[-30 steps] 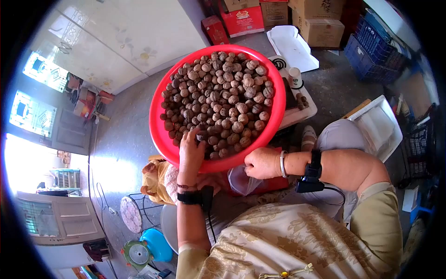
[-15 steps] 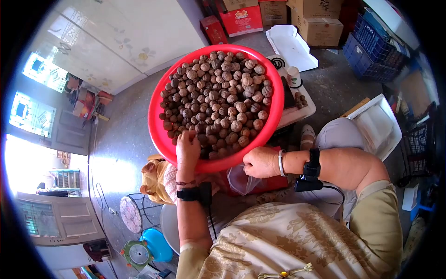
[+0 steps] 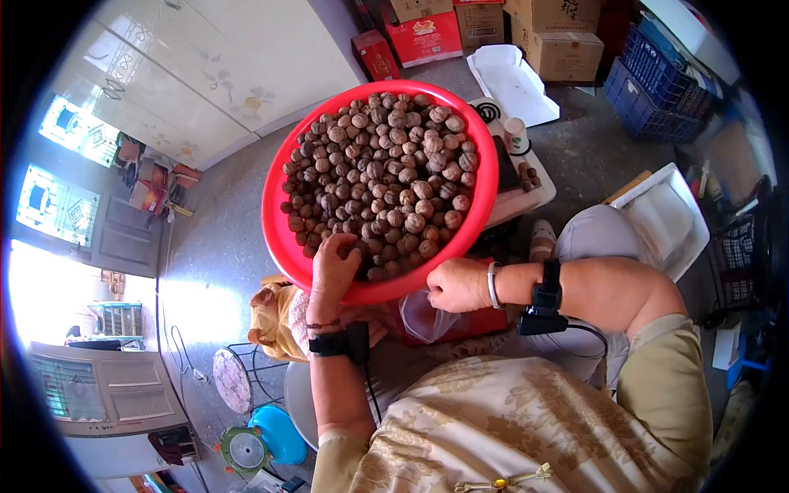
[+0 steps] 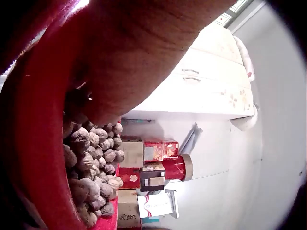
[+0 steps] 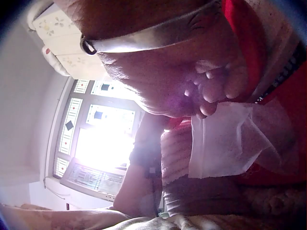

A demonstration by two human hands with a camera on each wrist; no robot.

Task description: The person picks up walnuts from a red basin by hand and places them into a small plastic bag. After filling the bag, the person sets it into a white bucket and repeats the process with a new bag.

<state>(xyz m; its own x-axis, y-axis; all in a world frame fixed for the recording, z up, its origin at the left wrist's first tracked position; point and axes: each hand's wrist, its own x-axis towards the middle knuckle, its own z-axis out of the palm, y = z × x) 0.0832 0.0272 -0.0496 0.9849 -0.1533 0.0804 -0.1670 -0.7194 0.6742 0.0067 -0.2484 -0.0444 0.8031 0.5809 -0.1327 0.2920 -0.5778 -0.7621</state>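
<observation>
A large red basin (image 3: 277, 238) heaped with walnuts (image 3: 374, 170) fills the middle of the head view. My left hand (image 3: 335, 267) reaches over its near rim, fingers and thumb bent around a dark walnut (image 3: 360, 249) at the near edge of the heap. In the left wrist view that hand (image 4: 134, 57) hangs over the walnuts (image 4: 93, 167), its fingertips mostly hidden. Just outside the near right rim, my right hand (image 3: 459, 285) is curled and pinches the top of a clear plastic bag (image 3: 426, 319). The bag (image 5: 220, 143) hangs below the fingers in the right wrist view.
Right of the basin, a white stand (image 3: 526, 201) bears a paper cup (image 3: 515, 135) and a few walnuts. Farther off are a white foam tray (image 3: 511, 85), cardboard boxes (image 3: 563, 56) and blue crates (image 3: 649, 90). A round stool (image 3: 233, 380) stands at lower left.
My left hand stays at the near edge of the walnuts, its fingers shifting slightly and bending more. The right hand keeps its place with the bag. The head view has shifted a little.
</observation>
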